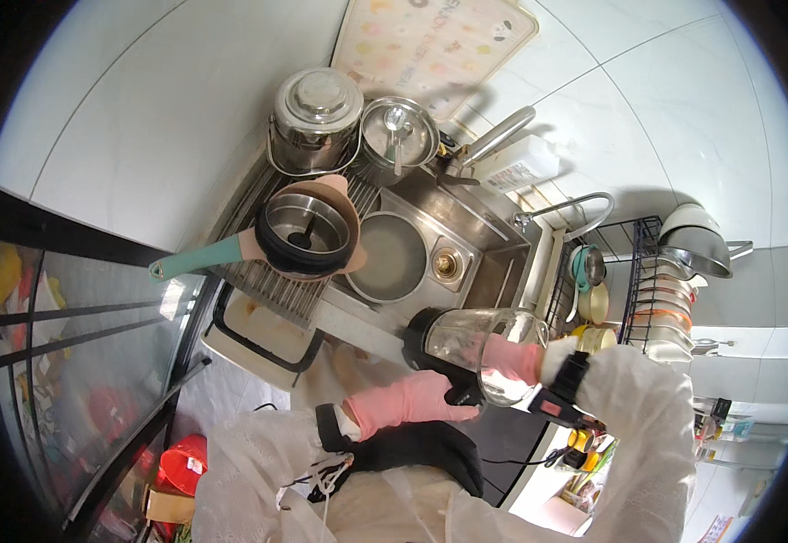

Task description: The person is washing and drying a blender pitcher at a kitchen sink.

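Observation:
A clear blender jug (458, 332) with a black base and handle lies tilted in front of the sink's near edge. My left hand (411, 402), in a pink glove, is closed around the jug's black handle. My right hand (513, 360), also pink-gloved, reaches into the jug's open mouth; its fingers show only dimly through the wall, and whether they hold anything cannot be told. Beyond the jug, a round basin of cloudy water (388, 258) stands in the steel sink (448, 298), beside the drain strainer (446, 264).
On the left drying rack (306, 305) sit a pink pan with a green handle (211, 259) and a black-rimmed steel container (307, 227). Behind are a lidded steel pot (318, 108), another pot with a spoon (399, 136) and the faucet (496, 139). A dish rack (640, 285) stands right.

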The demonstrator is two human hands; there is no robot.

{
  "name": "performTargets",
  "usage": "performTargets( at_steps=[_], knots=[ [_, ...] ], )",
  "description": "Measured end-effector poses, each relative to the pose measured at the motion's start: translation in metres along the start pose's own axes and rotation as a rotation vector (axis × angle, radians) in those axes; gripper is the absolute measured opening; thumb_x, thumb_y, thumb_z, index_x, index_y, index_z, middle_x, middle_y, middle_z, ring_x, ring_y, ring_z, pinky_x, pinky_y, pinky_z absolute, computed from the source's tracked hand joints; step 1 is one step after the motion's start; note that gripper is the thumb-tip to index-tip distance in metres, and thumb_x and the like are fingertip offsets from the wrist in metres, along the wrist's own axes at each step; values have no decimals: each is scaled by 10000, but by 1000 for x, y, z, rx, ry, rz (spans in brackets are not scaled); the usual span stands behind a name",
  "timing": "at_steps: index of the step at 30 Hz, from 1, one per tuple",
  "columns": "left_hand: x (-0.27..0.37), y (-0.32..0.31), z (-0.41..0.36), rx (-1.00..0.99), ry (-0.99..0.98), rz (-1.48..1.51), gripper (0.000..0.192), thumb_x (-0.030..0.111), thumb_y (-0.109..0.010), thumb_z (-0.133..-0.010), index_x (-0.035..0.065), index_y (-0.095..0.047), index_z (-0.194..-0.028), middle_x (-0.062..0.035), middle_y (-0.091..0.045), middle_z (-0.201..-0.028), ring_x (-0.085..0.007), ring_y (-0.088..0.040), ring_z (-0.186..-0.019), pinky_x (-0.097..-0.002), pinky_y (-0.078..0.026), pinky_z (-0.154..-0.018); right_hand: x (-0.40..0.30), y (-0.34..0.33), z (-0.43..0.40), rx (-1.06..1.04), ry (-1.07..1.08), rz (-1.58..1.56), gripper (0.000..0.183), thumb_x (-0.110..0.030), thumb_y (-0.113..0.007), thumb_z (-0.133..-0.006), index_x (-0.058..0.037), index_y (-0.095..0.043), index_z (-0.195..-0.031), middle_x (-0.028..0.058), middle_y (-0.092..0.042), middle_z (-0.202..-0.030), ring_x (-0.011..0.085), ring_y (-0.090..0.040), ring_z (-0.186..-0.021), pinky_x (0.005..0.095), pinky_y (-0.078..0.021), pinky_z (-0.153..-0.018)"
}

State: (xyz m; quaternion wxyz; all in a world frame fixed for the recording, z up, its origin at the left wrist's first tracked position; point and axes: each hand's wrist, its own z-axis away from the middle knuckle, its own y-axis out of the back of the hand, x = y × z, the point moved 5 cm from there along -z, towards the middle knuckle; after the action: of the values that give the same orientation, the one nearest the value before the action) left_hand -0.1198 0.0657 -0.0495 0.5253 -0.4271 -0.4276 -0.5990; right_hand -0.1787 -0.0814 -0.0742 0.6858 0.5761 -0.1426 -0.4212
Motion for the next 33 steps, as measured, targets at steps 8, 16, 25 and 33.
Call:
performTargets(
  at_steps=[8, 16, 25, 33],
  knots=[
    [-3, 1, 6, -31, 23, 5, 539, 530, -585, -664, 11, -620, -806, -162, -611, -735, -310, -586, -723, -349, -452, -660, -7, -65, -42, -591, -406, -627, 327, -201, -494, -807, -14, -516, -1074, 134, -525, -1114, 254, -504, -1023, 337, -418, -832],
    [-2, 2, 6, -23, 39, -20, 518, 499, -603, -658, 0, -605, -800, -152, -603, -714, -300, -581, -693, -342, -450, -646, 22, 16, -25, -664, -530, -625, 317, -218, -487, -794, -24, -538, -1039, 125, -516, -1118, 254, -488, -1038, 347, -406, -843],
    [-3, -1, 3, 4, -73, 69, 443, 436, -609, -686, 29, -604, -863, -132, -611, -781, -270, -589, -737, -321, -453, -675, 15, -59, -51, -394, -524, -502, 311, -238, -480, -779, -34, -563, -999, 115, -506, -1123, 253, -470, -1055, 359, -392, -856],
    [8, 0, 4, 10, -106, 89, 448, 432, -616, -688, 0, -598, -807, -133, -586, -693, -268, -567, -662, -318, -448, -637, 29, -97, 18, -316, -608, -315, 311, -256, -474, -767, -43, -586, -963, 107, -497, -1128, 253, -454, -1070, 369, -380, -867]
  ],
)
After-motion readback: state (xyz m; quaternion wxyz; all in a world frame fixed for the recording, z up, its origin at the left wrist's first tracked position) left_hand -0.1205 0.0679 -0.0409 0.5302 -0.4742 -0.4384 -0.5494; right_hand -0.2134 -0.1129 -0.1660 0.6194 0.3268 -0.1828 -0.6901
